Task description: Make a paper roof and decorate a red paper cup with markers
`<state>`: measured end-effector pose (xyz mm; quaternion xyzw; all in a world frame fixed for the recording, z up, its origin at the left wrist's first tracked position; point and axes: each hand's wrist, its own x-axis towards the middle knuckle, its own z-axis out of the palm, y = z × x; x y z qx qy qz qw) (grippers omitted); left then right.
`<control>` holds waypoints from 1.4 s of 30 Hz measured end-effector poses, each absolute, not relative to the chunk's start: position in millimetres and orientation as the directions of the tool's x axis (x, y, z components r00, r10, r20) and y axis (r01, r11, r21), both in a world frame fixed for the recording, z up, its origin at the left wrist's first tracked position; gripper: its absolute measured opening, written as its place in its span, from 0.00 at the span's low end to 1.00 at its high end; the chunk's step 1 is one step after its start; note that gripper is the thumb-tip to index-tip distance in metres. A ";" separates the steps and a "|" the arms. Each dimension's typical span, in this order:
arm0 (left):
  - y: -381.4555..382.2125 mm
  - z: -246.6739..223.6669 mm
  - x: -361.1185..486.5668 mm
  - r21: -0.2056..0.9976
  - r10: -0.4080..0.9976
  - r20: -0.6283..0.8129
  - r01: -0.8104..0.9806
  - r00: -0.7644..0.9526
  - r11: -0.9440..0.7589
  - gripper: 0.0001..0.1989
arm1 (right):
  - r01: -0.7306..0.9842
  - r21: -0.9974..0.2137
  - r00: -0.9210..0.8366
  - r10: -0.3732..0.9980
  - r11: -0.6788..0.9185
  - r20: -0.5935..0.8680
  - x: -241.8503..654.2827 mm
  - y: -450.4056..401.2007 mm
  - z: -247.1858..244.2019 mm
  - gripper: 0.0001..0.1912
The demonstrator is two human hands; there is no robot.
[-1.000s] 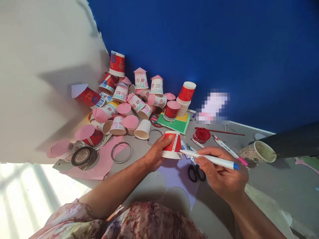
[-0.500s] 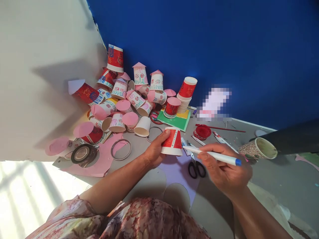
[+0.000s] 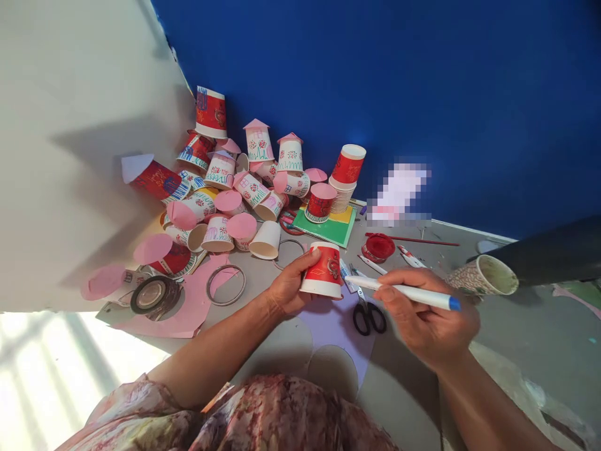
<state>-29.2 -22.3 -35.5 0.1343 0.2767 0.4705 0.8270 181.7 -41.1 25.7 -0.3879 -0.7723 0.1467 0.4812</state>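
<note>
A red and white paper cup (image 3: 323, 270) is upside down in my left hand (image 3: 290, 285), whose fingers are wrapped round its left side. Its red band shows a dark swirling print and gold lines. My right hand (image 3: 425, 313) grips a white marker (image 3: 417, 295) with a blue end, and the marker's tip points left, close beside the cup's lower right side. Below and between the hands, black-handled scissors (image 3: 369, 316) lie on purple paper (image 3: 331, 329) with round cut-outs.
Decorated cups (image 3: 218, 233) with pink paper tops pile up at the left. Stacked cups (image 3: 347, 169) stand on a green and yellow sheet (image 3: 323, 228). Around lie tape rolls (image 3: 149, 294), pink paper (image 3: 188, 313), a red roll (image 3: 378, 247) and a patterned cup (image 3: 498, 275).
The cup has been turned in my left hand, so the printed swirl now shows instead of the white strip with lettering. My right hand still holds the marker beside it. The view has shifted slightly.
</note>
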 end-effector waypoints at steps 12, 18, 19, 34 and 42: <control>-23.8 -35.9 -25.2 0.454 0.848 -0.331 -0.718 0.414 0.528 0.19 | 0.410 -0.539 -0.304 0.667 0.736 0.680 177.4 -44.4 27.1 0.02; -24.8 -37.3 -25.7 0.446 0.849 -0.316 -0.724 0.423 0.527 0.20 | 0.401 -0.531 -0.344 0.660 0.747 0.668 177.5 -43.5 29.9 0.02; -24.9 -36.7 -26.5 0.438 0.848 -0.306 -0.727 0.433 0.529 0.20 | 0.397 -0.531 -0.349 0.659 0.748 0.666 178.2 -43.1 29.7 0.02; -25.5 -35.4 -21.8 0.499 0.874 -0.344 -0.722 0.343 0.479 0.17 | 0.361 -0.498 -0.355 0.610 0.788 0.708 175.6 -44.6 27.9 0.05; -27.8 -31.0 -18.7 0.595 0.910 -0.320 -0.692 0.262 0.409 0.19 | 0.357 -0.476 -0.382 0.590 0.804 0.711 169.2 -45.6 31.9 0.05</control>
